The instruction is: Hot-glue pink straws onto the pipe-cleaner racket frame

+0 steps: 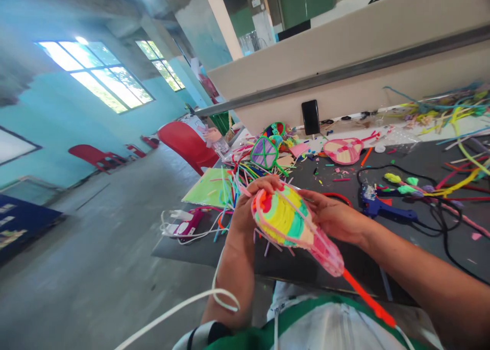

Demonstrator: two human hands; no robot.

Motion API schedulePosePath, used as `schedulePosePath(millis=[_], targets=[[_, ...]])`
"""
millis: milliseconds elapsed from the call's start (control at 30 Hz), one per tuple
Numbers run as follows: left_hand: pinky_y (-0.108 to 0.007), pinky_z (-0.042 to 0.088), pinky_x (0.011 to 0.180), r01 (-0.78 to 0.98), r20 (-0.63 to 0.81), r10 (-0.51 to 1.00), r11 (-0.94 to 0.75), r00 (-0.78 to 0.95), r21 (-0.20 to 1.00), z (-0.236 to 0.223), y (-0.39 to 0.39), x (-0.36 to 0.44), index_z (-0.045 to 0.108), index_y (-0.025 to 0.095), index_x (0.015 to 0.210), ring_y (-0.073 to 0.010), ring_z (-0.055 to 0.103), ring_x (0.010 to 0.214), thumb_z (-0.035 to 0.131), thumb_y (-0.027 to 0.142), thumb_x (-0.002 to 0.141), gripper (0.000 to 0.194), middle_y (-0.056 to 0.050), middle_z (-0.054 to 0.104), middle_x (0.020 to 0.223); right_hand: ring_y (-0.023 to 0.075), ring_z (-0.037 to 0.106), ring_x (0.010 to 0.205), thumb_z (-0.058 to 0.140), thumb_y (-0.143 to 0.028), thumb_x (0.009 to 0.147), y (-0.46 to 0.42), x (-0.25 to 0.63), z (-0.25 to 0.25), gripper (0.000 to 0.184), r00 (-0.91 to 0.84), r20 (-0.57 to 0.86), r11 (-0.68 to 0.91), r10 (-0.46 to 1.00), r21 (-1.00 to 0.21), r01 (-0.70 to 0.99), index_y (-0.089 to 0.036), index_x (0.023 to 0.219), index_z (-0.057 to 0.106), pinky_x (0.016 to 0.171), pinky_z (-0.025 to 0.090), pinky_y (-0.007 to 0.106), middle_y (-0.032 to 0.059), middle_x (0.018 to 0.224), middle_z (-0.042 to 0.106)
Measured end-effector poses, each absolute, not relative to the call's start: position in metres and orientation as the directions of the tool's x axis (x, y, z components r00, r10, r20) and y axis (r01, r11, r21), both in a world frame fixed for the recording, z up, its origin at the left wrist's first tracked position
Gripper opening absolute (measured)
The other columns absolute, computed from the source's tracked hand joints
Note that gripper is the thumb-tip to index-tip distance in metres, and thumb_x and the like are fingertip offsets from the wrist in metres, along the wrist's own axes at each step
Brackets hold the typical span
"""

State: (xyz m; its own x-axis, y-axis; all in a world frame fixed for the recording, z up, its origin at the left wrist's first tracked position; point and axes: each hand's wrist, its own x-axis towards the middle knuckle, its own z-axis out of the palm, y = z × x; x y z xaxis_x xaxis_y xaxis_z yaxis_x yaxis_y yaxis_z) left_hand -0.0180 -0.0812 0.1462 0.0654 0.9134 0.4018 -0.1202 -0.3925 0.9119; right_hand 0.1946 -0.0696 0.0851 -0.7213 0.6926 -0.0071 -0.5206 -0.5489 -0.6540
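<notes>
Between my two hands, above the dark table, I hold a colourful pipe-cleaner craft. Yellow, teal, peach and pink bands fill its oval body, with pink strands around and across it. Its pink tapered end points toward me, and an orange-red stem runs on from there. My left hand grips the far left edge, fingers bent over the rim. On the right side, my right hand holds the craft with its fingers partly hidden behind it.
A blue glue gun with black cable lies right. Behind are a pink craft piece, a purple-and-green one and a black phone. A magenta power strip sits left, a white cord crosses my left arm, and a red chair stands beyond.
</notes>
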Motion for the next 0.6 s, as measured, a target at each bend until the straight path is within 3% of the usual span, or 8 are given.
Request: schedulePosePath(millis=[67,133,200,267,367,500,600], targets=[[-0.031,0.047,0.081,0.076,0.363,0.928,-0.370,0.090,0.926,0.156,-0.076,-0.016,0.066,0.018,0.075,-0.0195,0.057,0.085,0.058,0.025,0.077,0.011,-0.003,0.063,0.082,0.0169,0.065,0.107,0.069,-0.006,0.072,-0.075,0.190,0.083,0.052,-0.770,-0.040,-0.591,0.636,-0.667,-0.454,-0.021,0.122,0.063,0.089,0.049,0.027,0.0049,0.122,0.068],[-0.026,0.043,0.070,0.288,0.287,0.954,-0.300,0.089,0.909,0.163,-0.071,-0.013,0.064,0.017,0.079,-0.0157,0.052,0.074,0.048,0.019,0.076,0.017,0.000,0.058,0.075,0.0200,0.065,0.106,0.068,-0.029,0.084,-0.080,0.189,0.086,0.038,-0.789,-0.068,-0.618,0.610,-0.665,-0.420,-0.017,0.119,0.064,0.094,0.048,0.032,0.0083,0.118,0.070],[-0.025,0.038,0.065,0.433,0.237,0.966,-0.257,0.101,0.864,0.166,-0.066,-0.010,0.061,0.017,0.079,-0.0138,0.047,0.069,0.043,0.016,0.072,0.020,0.002,0.053,0.071,0.0227,0.065,0.108,0.059,-0.050,0.089,-0.082,0.190,0.091,0.044,-0.778,-0.090,-0.631,0.622,-0.646,-0.430,-0.016,0.116,0.066,0.100,0.045,0.036,0.0093,0.116,0.072],[-0.024,0.035,0.063,0.507,0.212,0.969,-0.248,0.129,0.826,0.165,-0.062,-0.009,0.058,0.016,0.075,-0.0129,0.044,0.067,0.041,0.016,0.071,0.017,0.003,0.049,0.069,0.0240,0.064,0.111,0.050,-0.060,0.091,-0.081,0.193,0.096,0.051,-0.766,-0.099,-0.637,0.635,-0.627,-0.447,-0.018,0.115,0.065,0.103,0.044,0.039,0.0089,0.117,0.072],[-0.024,0.033,0.060,0.561,0.152,0.979,-0.204,0.139,0.802,0.161,-0.060,-0.010,0.055,0.017,0.075,-0.0120,0.042,0.065,0.042,0.017,0.072,0.014,0.004,0.045,0.067,0.0248,0.066,0.110,0.055,-0.058,0.089,-0.077,0.197,0.098,0.047,-0.724,-0.058,-0.573,0.688,-0.655,-0.492,-0.020,0.115,0.066,0.103,0.045,0.042,0.0085,0.114,0.073],[-0.023,0.036,0.059,0.540,0.072,0.985,-0.145,0.154,0.829,0.154,-0.064,-0.017,0.055,0.017,0.082,-0.0111,0.043,0.062,0.042,0.019,0.078,0.014,0.004,0.046,0.069,0.0229,0.069,0.103,0.074,-0.034,0.080,-0.072,0.200,0.090,0.036,-0.601,0.001,-0.382,0.799,-0.772,-0.508,-0.024,0.114,0.066,0.099,0.048,0.041,0.0039,0.110,0.074],[-0.023,0.043,0.065,0.485,0.055,0.966,-0.175,0.252,0.856,0.151,-0.068,-0.024,0.058,0.016,0.093,-0.0118,0.050,0.070,0.045,0.021,0.084,0.017,0.001,0.054,0.078,0.0213,0.066,0.109,0.074,-0.035,0.081,-0.071,0.199,0.086,0.036,-0.551,0.035,-0.270,0.834,-0.845,-0.462,-0.025,0.115,0.066,0.101,0.046,0.039,0.0026,0.118,0.071]])
